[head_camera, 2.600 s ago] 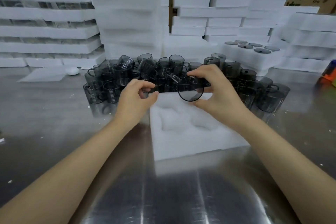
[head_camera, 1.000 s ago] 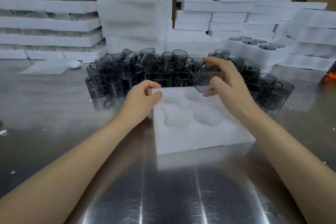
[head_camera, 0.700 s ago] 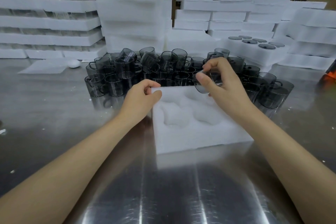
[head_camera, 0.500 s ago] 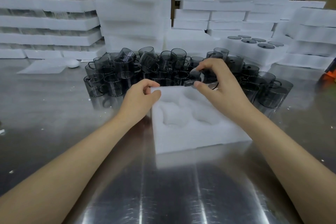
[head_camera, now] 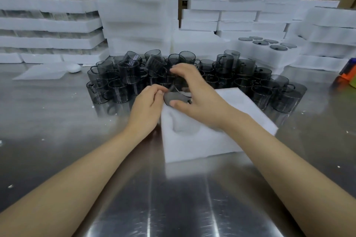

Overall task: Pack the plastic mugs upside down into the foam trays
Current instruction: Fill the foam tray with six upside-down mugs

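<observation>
Change: half a second back the right hand (head_camera: 198, 100) had the mug (head_camera: 170, 97) further right along the far edge of the foam tray (head_camera: 212, 140). Now it has swung across to the far-left corner, so the mug sits right against the left hand (head_camera: 147, 106) fingertips. The left hand has not shifted: thumb and curled fingers look pinched on that tray corner, steadying it on the worktop (head_camera: 173, 198). The right fingers are closed round the mug, thumb at its near edge, the rest arched over the far side. We read this as seating the first mug: no mug shows in the visible part of the tray, the pocket (head_camera: 183, 127) just below the right thumb is bare, and the mug is not down yet. Orientation: the dark flat disc, which we take for the base, faces back toward us and slightly up, between the two thumbs. The clear wall runs away under the right fingers toward the loose mugs (head_camera: 119, 82) beyond the fingertips. So the long axis is tilted away from us, not vertical, and the mouth seems to point away and down. We cannot tell the handle side; the palm hides it.
</observation>
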